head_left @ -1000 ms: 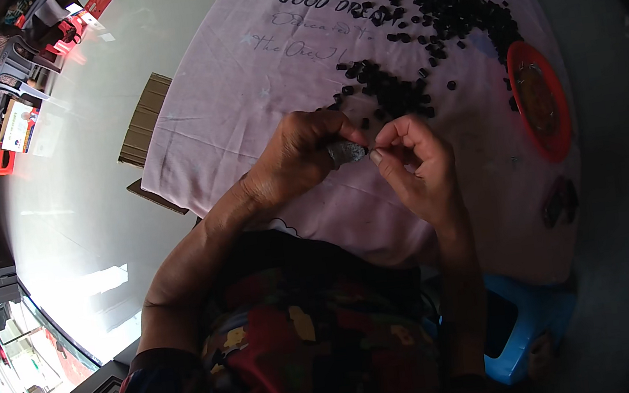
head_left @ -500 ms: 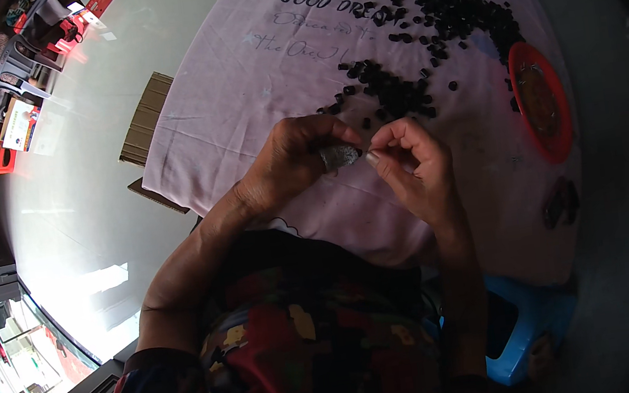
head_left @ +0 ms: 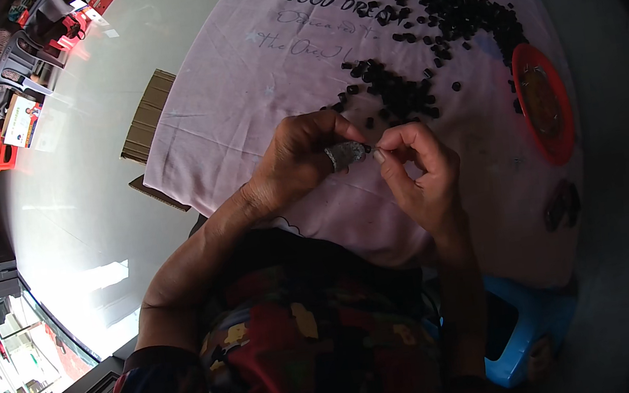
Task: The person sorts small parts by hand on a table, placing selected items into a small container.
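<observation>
Above the near part of a pink cloth-covered table (head_left: 238, 88), my two hands meet at the fingertips. My left hand (head_left: 286, 160) is closed in a pinch on a small black piece (head_left: 367, 148). A grey wrapping (head_left: 341, 156) covers one of its fingers. Thumb and forefinger of my right hand (head_left: 424, 163) are pressed together right beside that piece. Whatever they hold is too small to make out. Just beyond my hands lies a loose cluster of small black pieces (head_left: 400, 95), and a larger heap (head_left: 456, 2) spreads toward the far right.
A red dish (head_left: 565, 111) with thin, shiny bits inside sits at the table's right edge. Closer to me lies a dark object (head_left: 560, 204). A blue plastic stool (head_left: 538, 326) stands below right, and cardboard (head_left: 147, 115) sticks out at the left.
My hands have shifted slightly to the right in the picture, still close together. The right fingertips sit a little differently beside the black piece, and the finger wrapping shows more clearly.
</observation>
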The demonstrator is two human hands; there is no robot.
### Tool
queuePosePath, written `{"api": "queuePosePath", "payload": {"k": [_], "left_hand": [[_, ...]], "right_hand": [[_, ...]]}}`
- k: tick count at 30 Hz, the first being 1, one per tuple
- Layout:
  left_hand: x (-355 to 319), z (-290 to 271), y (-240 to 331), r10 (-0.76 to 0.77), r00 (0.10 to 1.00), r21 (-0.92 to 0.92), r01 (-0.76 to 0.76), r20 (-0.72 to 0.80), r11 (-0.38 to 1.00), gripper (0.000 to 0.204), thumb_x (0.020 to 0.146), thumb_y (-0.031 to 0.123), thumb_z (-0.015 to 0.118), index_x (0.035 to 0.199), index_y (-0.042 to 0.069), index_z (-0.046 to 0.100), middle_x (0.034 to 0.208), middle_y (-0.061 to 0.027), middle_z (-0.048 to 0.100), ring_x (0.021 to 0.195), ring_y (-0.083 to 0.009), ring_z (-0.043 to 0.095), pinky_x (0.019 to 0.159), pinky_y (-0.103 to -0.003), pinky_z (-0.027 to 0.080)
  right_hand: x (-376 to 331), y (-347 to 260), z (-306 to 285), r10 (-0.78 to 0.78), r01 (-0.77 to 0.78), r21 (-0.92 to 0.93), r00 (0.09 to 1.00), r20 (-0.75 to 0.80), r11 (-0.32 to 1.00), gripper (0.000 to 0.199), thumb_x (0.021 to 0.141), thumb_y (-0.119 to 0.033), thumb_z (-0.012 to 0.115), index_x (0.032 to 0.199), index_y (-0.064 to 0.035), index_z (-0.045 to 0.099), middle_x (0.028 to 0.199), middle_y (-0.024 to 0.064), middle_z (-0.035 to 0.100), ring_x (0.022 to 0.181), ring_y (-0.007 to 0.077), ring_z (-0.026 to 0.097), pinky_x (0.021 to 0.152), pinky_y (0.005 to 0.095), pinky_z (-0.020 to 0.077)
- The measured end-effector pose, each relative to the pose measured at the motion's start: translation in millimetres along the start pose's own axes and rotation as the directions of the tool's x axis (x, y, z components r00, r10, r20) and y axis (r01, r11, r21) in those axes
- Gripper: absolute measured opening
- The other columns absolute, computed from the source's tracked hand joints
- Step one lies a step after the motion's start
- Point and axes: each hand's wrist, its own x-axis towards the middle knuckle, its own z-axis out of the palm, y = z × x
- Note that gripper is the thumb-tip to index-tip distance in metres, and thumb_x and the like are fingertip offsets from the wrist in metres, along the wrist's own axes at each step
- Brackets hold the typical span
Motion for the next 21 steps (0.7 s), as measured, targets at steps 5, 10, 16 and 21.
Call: {"api": "queuePosePath", "payload": {"k": [5,10,16,21], "left_hand": [[-3,5,-3,0.107,0.994,-0.022,-0.107,-0.028,0.994,0.015,0.085,-0.005,0.071,0.099,0.0,0.066,0.092,-0.0012,0.069,0.089,-0.0067,0.063,0.08,-0.025,0.052],[-8,4,-3,0.107,0.994,0.041,-0.106,-0.022,0.993,0.016,0.084,-0.005,0.071,0.098,-0.001,0.066,0.093,-0.0016,0.069,0.09,-0.0072,0.063,0.081,-0.025,0.052],[-7,-1,-14,0.032,0.999,0.111,-0.029,-0.024,0.993,0.015,0.085,-0.004,0.071,0.098,0.0,0.066,0.095,-0.0023,0.069,0.092,-0.0074,0.063,0.082,-0.025,0.052],[-6,0,-9,0.042,0.999,0.03,-0.041,-0.014,0.999,0.014,0.086,-0.001,0.072,0.099,0.0,0.066,0.096,-0.002,0.069,0.092,-0.0077,0.064,0.082,-0.025,0.052]], "right_hand": [[-2,2,3,-0.056,0.055,-0.018,0.998,-0.034,0.998,0.012,0.086,0.006,0.065,0.093,0.0005,0.058,0.09,0.0062,0.065,0.081,0.0091,0.062,0.074,0.0245,0.0538],[-3,0,5,-0.081,0.081,-0.01,0.997,-0.014,0.997,0.013,0.084,0.008,0.065,0.09,0.0004,0.056,0.091,0.0089,0.065,0.081,0.0116,0.064,0.075,0.0262,0.0551],[1,-1,2,-0.033,0.042,-0.097,0.995,0.098,0.994,0.017,0.082,0.007,0.064,0.098,0.0014,0.061,0.092,0.0097,0.066,0.082,0.0127,0.066,0.076,0.0273,0.0547],[-1,1,2,0.038,-0.04,0.04,0.998,0.044,0.998,0.031,0.083,0.005,0.065,0.113,0.0004,0.064,0.096,0.0087,0.067,0.087,0.013,0.066,0.078,0.0267,0.0538]]}}
